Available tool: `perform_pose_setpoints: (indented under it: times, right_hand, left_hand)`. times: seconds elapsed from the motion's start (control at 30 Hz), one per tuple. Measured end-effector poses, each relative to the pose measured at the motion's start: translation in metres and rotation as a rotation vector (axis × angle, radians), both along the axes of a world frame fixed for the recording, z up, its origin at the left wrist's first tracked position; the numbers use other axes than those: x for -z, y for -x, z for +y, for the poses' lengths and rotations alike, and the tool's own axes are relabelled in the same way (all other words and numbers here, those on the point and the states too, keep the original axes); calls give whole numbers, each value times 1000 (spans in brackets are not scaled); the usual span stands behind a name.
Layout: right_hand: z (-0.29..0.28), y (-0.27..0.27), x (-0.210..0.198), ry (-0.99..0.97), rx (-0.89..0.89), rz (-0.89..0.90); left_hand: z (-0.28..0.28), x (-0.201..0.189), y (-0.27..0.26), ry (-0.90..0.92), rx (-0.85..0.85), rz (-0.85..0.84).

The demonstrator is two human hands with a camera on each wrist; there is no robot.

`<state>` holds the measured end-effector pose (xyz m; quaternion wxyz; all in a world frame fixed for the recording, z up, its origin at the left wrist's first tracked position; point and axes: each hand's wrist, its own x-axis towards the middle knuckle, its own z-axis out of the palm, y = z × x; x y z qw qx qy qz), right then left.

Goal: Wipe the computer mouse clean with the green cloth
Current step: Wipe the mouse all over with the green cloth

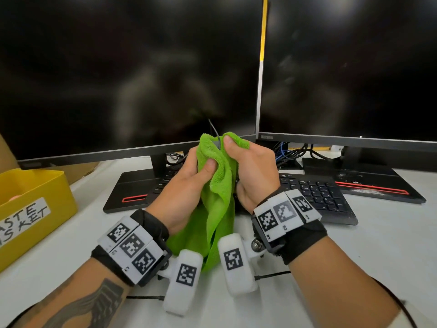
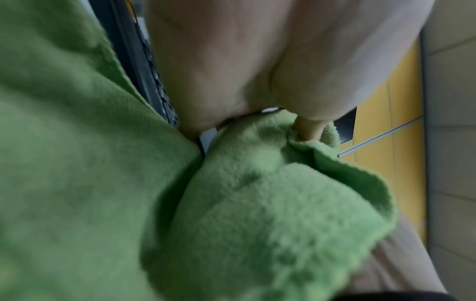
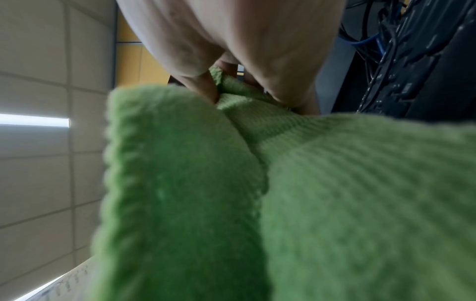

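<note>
A green cloth (image 1: 218, 185) is held up over the desk between both hands and hangs down toward my wrists. The computer mouse is wrapped inside it and almost wholly hidden. Only a grey sliver (image 1: 219, 145) and its thin cable (image 1: 214, 129) stick out at the top. My left hand (image 1: 197, 165) grips the cloth from the left, thumb pressed into a fold. My right hand (image 1: 246, 159) grips the bundle from the right, thumb on the top edge. Close up, the cloth (image 2: 257, 203) fills the left wrist view, and the cloth (image 3: 283, 183) fills the right wrist view.
Two dark monitors (image 1: 130, 67) (image 1: 350, 67) stand right behind my hands. A black keyboard (image 1: 316, 195) lies under and to the right of them. A yellow waste basket (image 1: 35, 197) sits at the left, and cables (image 1: 290, 150) run behind the monitor stands.
</note>
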<state>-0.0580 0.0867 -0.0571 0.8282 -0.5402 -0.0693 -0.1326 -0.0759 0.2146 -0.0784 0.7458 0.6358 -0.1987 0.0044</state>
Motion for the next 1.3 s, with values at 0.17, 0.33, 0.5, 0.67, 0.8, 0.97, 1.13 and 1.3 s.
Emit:
perform_pose_setpoints:
  times: [0.17,0.33,0.5,0.67,0.8,0.97,1.13,1.3]
  right_hand:
    - [4,-3,1,40,-1,-58]
    - [7,-1,5,85,-1,-79]
    - [6,-1,8,171,88,-66]
    - [9,2,10,178,84,-26]
    - [14,2,11,175,104,-23]
    - [15,-1,10,95,87,5]
    - [10,1,9,45,122,27]
    - [6,2,8,-92,96,67]
  left_hand:
    - [-8,1,0,118,-40,0]
    - [-2,-3,-1,104,-122,-34]
    - [-5,0,-1,38,-171,-81]
    - [-6,1,-4,73,-245,-48]
    - [-4,1,-6,111,-260,-18]
    - [3,1,-7,161,-197,1]
    - [-3,4,-3,143,-92,6]
    - [-16,8,-2,73,-97,-36]
